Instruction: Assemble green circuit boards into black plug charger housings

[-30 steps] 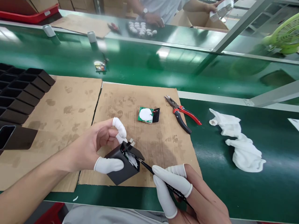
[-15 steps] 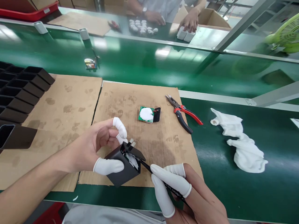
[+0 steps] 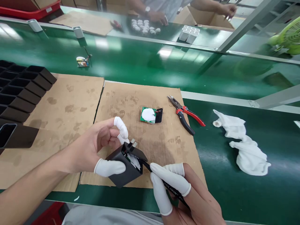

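Observation:
My left hand (image 3: 87,153), with white finger cots, is closed round a black power adapter housing (image 3: 126,176). Its end cap with the metal plug prongs (image 3: 132,143) sits tilted, partly off, and white filler and a bit of circuit board show in the gap. Between the cot-covered fingers of my right hand (image 3: 185,190) is a slim black pair of tweezers (image 3: 147,167) with white lettering; its tip is at the gap's edge under the cap. A green circuit board (image 3: 148,115) with a white pad and a black end cap lies beyond the housing.
Red-and-black pliers (image 3: 181,112) lie at the cardboard's (image 3: 131,97) right edge; crumpled white cloths (image 3: 250,153) are farther right. Rows of black housings (image 3: 28,84) stand left. Another board (image 3: 82,62) rests on the green belt (image 3: 131,59). A co-worker's hand (image 3: 159,17) is across the belt.
My hands and the adapter have barely shifted, the tweezers staying at the gap. The board on the belt has moved left. The co-worker's other hand has left the white housings and reached right.

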Demonstrator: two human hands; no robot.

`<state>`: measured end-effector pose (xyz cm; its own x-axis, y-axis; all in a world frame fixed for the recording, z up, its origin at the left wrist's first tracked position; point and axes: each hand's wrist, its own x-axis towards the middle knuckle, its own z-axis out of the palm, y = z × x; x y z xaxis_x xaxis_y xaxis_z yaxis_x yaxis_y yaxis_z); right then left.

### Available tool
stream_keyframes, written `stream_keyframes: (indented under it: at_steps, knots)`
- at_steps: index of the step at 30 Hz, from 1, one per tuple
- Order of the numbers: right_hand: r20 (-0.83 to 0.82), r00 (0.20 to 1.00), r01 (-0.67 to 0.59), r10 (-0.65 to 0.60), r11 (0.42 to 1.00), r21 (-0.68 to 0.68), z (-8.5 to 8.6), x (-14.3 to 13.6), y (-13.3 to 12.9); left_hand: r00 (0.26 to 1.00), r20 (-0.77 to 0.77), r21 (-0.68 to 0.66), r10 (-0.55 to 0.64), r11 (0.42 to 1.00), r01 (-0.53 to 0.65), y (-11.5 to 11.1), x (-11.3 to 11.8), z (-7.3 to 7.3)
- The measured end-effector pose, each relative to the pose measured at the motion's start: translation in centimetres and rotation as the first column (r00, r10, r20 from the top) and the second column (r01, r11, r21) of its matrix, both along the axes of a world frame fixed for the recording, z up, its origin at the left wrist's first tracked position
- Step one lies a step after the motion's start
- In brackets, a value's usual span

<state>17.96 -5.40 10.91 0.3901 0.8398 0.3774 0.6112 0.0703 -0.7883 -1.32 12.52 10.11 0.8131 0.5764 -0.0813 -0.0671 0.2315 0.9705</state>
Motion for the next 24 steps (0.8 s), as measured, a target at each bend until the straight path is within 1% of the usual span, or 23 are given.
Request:
stream_keyframes:
  at_steps: [5,11,16,20,24]
  knots:
    - [-0.009,1.000,-0.028,0.028,1.000,0.005,-0.49,-0.34,0.10,1.000,-0.012,0.008,-0.001,1.000,0.001,-0.04,0.16,0.30]
    - [-0.058,0.998,-0.036,0.037,0.999,0.020,-0.51,-0.28,0.38,1.000,-0.015,0.028,0.000,1.000,0.000,-0.03,0.13,0.13]
    - [-0.019,0.999,-0.049,0.050,0.997,0.061,-0.61,-0.14,0.67,1.000,-0.011,0.023,0.008,1.000,-0.008,0.02,-0.02,-0.05]
    - [-0.049,0.999,-0.001,0.007,0.994,0.114,-0.71,-0.42,0.70,1.000,0.020,-0.012,0.016,1.000,-0.016,0.08,0.00,-0.04]
    - [-0.056,0.998,0.029,-0.023,0.994,0.106,-0.74,-0.51,0.44,1.000,0.020,-0.018,0.003,1.000,-0.003,0.09,0.10,0.00]
